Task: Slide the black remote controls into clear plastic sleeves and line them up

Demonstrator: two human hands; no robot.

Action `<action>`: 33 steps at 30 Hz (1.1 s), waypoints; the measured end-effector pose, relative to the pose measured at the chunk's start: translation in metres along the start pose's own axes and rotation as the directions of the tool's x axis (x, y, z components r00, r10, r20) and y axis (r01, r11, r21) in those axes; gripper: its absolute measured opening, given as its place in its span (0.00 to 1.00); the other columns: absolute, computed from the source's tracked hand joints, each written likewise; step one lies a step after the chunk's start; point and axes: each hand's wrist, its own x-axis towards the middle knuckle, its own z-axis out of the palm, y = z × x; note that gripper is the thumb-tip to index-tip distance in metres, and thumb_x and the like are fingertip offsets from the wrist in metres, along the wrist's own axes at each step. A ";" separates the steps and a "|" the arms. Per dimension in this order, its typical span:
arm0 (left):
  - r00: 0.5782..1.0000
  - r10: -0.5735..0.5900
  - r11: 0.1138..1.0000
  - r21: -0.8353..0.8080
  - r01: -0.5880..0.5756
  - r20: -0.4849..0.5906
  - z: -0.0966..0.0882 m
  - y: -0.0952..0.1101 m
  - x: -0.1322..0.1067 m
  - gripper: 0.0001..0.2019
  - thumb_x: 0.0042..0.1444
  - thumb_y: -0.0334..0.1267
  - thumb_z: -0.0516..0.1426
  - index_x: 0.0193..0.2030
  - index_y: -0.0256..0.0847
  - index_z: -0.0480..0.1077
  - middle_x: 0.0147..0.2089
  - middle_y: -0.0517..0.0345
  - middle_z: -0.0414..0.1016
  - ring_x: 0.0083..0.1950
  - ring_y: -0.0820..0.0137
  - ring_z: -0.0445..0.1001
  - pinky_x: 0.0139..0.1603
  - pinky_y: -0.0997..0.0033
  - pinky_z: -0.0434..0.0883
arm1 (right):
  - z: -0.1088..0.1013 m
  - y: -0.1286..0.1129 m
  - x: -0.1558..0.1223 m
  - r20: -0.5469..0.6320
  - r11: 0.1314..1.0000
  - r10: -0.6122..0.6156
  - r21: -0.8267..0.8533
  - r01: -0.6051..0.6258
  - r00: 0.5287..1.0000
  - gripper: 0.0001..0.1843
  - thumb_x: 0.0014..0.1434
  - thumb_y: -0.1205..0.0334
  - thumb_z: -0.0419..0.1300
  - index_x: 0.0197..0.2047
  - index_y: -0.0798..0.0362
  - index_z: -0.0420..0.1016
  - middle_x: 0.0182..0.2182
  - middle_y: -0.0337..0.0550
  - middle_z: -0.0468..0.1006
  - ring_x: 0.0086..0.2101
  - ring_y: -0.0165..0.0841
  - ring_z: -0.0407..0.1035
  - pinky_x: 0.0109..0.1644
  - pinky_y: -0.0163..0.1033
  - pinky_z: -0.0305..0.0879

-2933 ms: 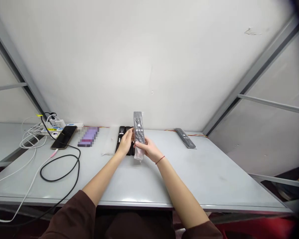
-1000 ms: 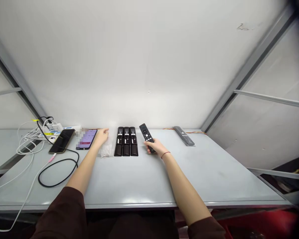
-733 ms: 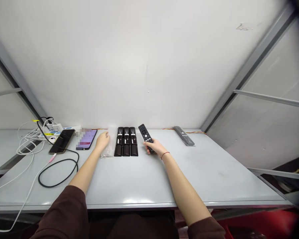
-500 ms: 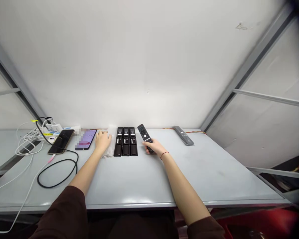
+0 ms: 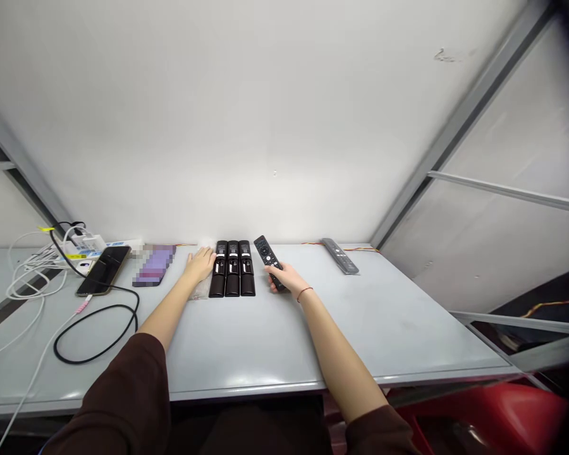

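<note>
My right hand (image 5: 284,279) is wrapped round the lower end of a black remote control (image 5: 266,251), whose button side faces up. Three more dark remote controls (image 5: 232,285) lie side by side, backs up, with their battery compartments uncovered. At the left edge of that row, my left hand (image 5: 200,264) lies flat with its fingers stretched out, over clear plastic bags (image 5: 200,291). Its fingertips reach the nearest remote; whether they touch it I cannot tell. Farther right, another remote control (image 5: 340,255) lies in a clear plastic sleeve.
A phone (image 5: 155,265) and a dark phone (image 5: 105,268) with a cable lie on the left. Beyond them are a power strip (image 5: 126,245) with chargers and tangled white cables (image 5: 33,272). A black cable (image 5: 95,306) loops on the grey table (image 5: 246,354). A white wall (image 5: 275,126) rises behind.
My left hand has moved right, from beside the phone to the edge of the remote row, and its fingers have straightened. My right hand still holds its remote. The view has shifted slightly.
</note>
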 end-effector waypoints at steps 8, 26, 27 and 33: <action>0.954 0.170 0.944 -0.236 -0.230 -0.249 -0.002 0.066 -0.012 0.17 0.61 0.40 0.48 0.54 0.40 0.67 0.63 0.48 0.63 0.68 0.63 0.50 0.68 0.56 0.42 | 0.006 -0.008 0.001 0.112 0.967 0.124 0.209 -0.145 0.986 0.27 0.63 0.44 0.38 0.34 0.56 0.66 0.17 0.43 0.71 0.14 0.30 0.63 0.19 0.35 0.62; 0.937 -0.285 -0.185 -0.971 0.154 0.203 0.006 0.118 -0.053 0.22 0.61 0.54 0.45 0.42 0.39 0.70 0.32 0.55 0.76 0.26 0.72 0.74 0.30 0.71 0.73 | 0.061 -0.016 -0.029 0.551 0.930 0.017 0.299 -0.216 0.834 0.28 0.62 0.40 0.42 0.40 0.56 0.70 0.25 0.44 0.75 0.21 0.31 0.69 0.23 0.35 0.67; 0.928 -0.313 -0.194 -0.970 0.147 0.203 0.006 0.117 -0.052 0.21 0.61 0.53 0.45 0.41 0.39 0.69 0.30 0.56 0.75 0.25 0.73 0.73 0.28 0.72 0.72 | 0.063 -0.016 -0.030 0.555 0.928 0.033 0.291 -0.231 0.831 0.28 0.61 0.40 0.43 0.39 0.56 0.70 0.25 0.44 0.75 0.21 0.30 0.69 0.23 0.34 0.67; 0.896 -0.368 -0.324 -0.938 0.125 0.247 0.002 0.111 -0.046 0.10 0.61 0.43 0.50 0.38 0.39 0.67 0.21 0.65 0.65 0.15 0.79 0.63 0.17 0.80 0.63 | 0.069 -0.008 -0.032 0.607 0.936 0.080 0.227 -0.269 0.791 0.23 0.57 0.42 0.54 0.37 0.56 0.68 0.21 0.35 0.67 0.15 0.22 0.58 0.13 0.27 0.51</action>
